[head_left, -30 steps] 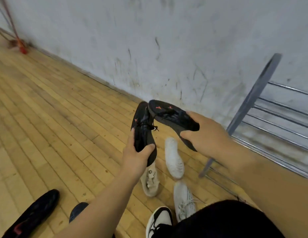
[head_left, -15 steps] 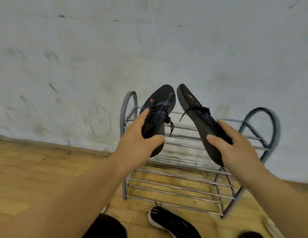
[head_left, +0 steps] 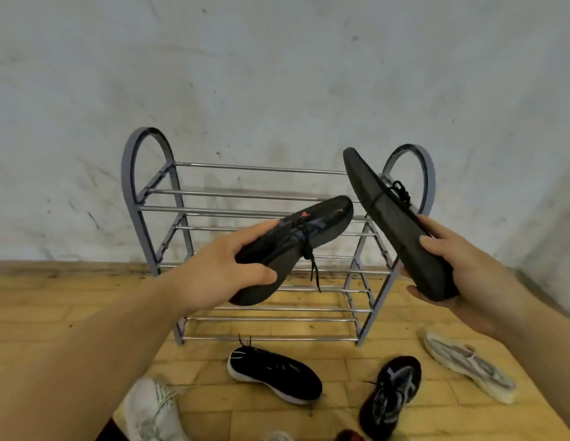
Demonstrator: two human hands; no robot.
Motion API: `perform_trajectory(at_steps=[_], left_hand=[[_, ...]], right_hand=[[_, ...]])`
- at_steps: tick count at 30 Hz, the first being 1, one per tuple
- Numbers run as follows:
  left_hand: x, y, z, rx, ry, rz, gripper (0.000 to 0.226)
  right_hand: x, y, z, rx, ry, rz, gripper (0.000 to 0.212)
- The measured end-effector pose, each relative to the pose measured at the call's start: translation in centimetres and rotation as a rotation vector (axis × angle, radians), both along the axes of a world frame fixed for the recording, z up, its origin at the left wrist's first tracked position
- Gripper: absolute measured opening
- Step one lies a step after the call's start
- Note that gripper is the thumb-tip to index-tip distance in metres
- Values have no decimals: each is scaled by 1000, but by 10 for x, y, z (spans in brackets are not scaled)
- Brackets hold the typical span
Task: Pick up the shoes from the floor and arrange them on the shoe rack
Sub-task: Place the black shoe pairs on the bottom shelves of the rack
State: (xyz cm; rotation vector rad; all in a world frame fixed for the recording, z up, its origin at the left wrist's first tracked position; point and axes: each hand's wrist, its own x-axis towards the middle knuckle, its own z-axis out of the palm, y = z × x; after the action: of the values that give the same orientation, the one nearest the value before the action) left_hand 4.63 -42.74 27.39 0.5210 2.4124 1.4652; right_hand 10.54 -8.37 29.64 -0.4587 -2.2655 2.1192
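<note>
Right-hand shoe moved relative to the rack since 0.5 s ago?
Yes. The shoe in the right hand has shifted rightward along the shoe rack: toe now by the right end arch, earlier near mid-rack.

A pale grey plastered wall (head_left: 277,74) fills the view from 9 o'clock over 12 to 3 o'clock. It is stained and scratched, with short dark scuff marks (head_left: 89,216) toward 9 o'clock and small specks near 12 o'clock. Toward 3 o'clock it darkens into shadow. Below it, from 8 through 6 to 4 o'clock, lies a floor (head_left: 38,300) of yellow-brown wooden planks, grimy along the seam (head_left: 70,265) where it meets the wall.
</note>
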Motion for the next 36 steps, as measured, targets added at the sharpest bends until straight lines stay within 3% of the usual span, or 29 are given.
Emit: perform_trajectory(at_steps=[4,8,12,16,21,28,36], left_hand=[[-8,-12,-10,-164,-70,-133,70],[-14,-28,-17,-446,-147,-255,71],[-18,-47,-25,-688,-228,-318,65],[-25,-96,-32,-891,-214,-307,62],[-28,-145,-95,-702,-387,-194,60],[-30,-159,-242,-442,-393,13,71],[-78,-120,-358,-340,-262,273,75]], right_hand=[[0,4,-10,60,-22,134,41],[1,-7,-15,165,-42,268,41],[2,-18,-25,431,-101,505,40],[-8,-38,-47,663,-319,702,38],[-32,-80,-120,916,-456,824,49],[-70,-143,-273,946,-423,603,62],[-134,-202,-386,740,-329,268,63]])
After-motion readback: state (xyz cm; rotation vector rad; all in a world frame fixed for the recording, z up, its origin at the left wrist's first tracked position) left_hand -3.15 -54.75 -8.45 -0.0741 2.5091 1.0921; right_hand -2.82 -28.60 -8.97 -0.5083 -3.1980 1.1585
